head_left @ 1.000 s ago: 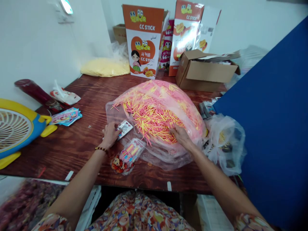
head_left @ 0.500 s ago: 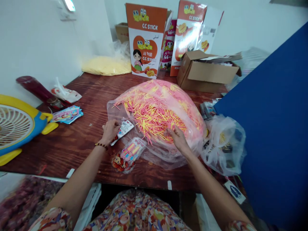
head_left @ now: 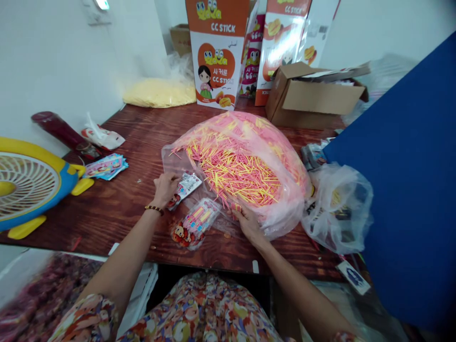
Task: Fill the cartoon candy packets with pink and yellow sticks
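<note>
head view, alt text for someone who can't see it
A person's right hand holds a small bunch of thin pink and yellow sticks by an open clear plastic bag heaped with more, on a red-brown wooden table. The left hand is at flat white-and-red printed packaging.

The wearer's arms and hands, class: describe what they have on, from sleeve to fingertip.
The left sleeve has a busy multicoloured print, with orange, purple and pale patches, and ends well short of the wrist. The left hand is ungloved, with a dark, beaded-looking bracelet at its wrist. The right hand is ungloved too, with no bracelet visible.
</note>
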Demonstrator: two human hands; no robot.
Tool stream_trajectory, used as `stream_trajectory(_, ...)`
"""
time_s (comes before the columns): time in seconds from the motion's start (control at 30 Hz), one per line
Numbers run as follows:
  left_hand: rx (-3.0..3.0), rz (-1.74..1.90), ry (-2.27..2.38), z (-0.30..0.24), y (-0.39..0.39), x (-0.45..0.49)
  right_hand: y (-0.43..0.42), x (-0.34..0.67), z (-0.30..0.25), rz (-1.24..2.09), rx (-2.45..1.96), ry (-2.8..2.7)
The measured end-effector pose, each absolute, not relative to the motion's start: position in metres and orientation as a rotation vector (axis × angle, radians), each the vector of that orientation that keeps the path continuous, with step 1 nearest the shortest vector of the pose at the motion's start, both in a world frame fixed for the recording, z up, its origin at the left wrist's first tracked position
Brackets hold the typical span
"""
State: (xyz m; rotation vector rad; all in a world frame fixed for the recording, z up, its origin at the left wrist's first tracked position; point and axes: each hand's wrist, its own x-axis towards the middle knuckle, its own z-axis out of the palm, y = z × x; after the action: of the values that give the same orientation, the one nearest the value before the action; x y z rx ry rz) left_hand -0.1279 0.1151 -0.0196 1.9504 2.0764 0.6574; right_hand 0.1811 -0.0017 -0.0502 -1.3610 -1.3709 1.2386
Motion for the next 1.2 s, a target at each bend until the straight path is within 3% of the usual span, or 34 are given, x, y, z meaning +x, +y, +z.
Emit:
stream_trajectory(0.17, 1.993, 0.592, 2.066, -0.016, 0.116, -0.13, 0.004, 0.181, -0.03, 1.271, -1.322, -1.273)
stream_trajectory(0.47, 1.989, 0.598, 2.119, -0.01, 0.115, -0.128, 0.063, 0.238, -0.007, 0.708, -1.735, -1.809)
stream_trajectory(0.7, 1.533, 1.189, 1.706, 0.011, 0.109, -0.127, 0.039, 0.216, -0.006, 1.082, -1.305, -1.467)
stream_trajectory(0.83, 1.256, 1.374, 1.451, 0.032, 0.093, -0.106, 0.0, 0.187, -0.016, 1.169, -1.206, -1.624)
stream_trajectory(1.03, 1.4, 1.233, 1.31, 0.045, 0.064, -0.067, -0.004, 0.182, -0.028, 1.019, -1.333, -1.759)
stream_trajectory(1.2, 1.856, 1.019, 1.605, 0.029, 0.077, -0.08, 0.014, 0.187, -0.014, 1.045, -1.275, -1.648)
